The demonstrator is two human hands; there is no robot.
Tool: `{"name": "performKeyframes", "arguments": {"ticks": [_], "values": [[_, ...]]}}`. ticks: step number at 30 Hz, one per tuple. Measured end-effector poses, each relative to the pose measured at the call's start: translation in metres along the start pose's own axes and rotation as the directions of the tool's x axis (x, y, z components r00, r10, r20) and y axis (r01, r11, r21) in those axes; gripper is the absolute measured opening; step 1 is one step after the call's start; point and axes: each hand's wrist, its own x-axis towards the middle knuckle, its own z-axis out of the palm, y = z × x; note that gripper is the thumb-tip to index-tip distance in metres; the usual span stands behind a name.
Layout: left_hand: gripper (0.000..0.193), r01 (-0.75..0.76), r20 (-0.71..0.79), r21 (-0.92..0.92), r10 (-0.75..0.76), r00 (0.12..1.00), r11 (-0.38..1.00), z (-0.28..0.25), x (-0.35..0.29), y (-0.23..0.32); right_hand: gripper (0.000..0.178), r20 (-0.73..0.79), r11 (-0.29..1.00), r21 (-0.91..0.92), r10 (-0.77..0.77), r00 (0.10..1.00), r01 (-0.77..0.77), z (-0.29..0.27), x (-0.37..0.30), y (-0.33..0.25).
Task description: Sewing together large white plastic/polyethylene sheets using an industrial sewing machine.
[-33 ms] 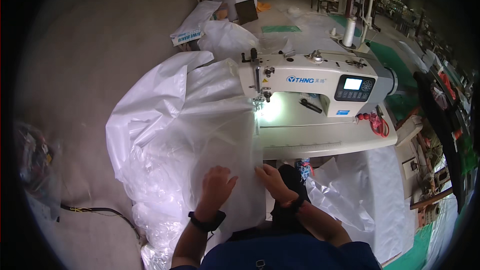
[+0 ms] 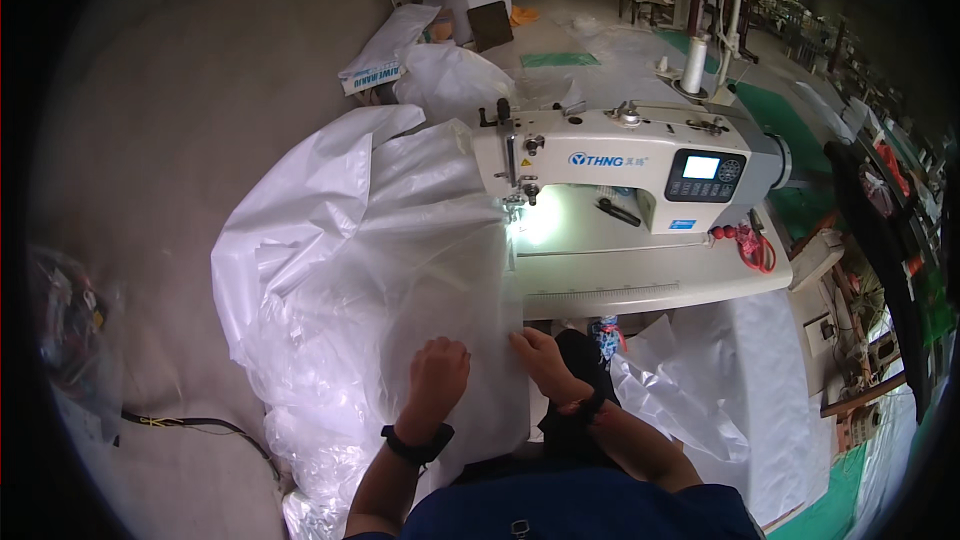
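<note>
A wide white plastic sheet, glossy and crumpled, spreads over the left end of the sewing table and hangs toward me. Its right edge runs up to the needle area of a white sewing machine, whose lamp glows on the bed. On the sheet, my left hand is closed, its fingers curled into the plastic with the fingertips hidden. Just to its right, my right hand pinches the sheet's right edge between thumb and fingers, in front of the table's near edge.
Red-handled scissors and a black pen-like tool lie on the table. A white thread cone stands behind the machine. More white sheeting hangs at the right. A black cable crosses the floor at the left.
My left hand's fingers, loosely spread with the thumb apart before, are now curled in. The right hand keeps its pinch on the edge. The view has shifted very slightly.
</note>
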Motion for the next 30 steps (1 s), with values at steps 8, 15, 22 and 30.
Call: {"name": "performKeyframes", "arguments": {"ticks": [8,15,22,30], "values": [[0.011,0.142,0.176,-0.2,-0.107,0.978,0.969,0.003,0.007,0.043,0.029,-0.153,0.973,-0.199,-0.148,0.977,0.117,-0.012,-0.006,-0.017],[0.016,0.177,0.33,-0.209,-0.101,0.939,0.962,0.043,-0.001,0.064,0.027,-0.144,0.925,-0.355,-0.195,0.97,0.133,-0.017,0.036,-0.003],[0.024,0.175,0.228,0.031,-0.178,0.957,0.984,0.015,0.009,0.02,0.042,-0.003,0.283,-0.952,-0.397,0.918,0.12,0.0,0.01,-0.047],[0.052,0.419,0.044,0.303,-0.452,0.891,0.856,0.004,0.04,-0.133,0.048,0.124,0.0,-0.991,-0.439,0.89,0.137,0.008,0.048,-0.057]]}}
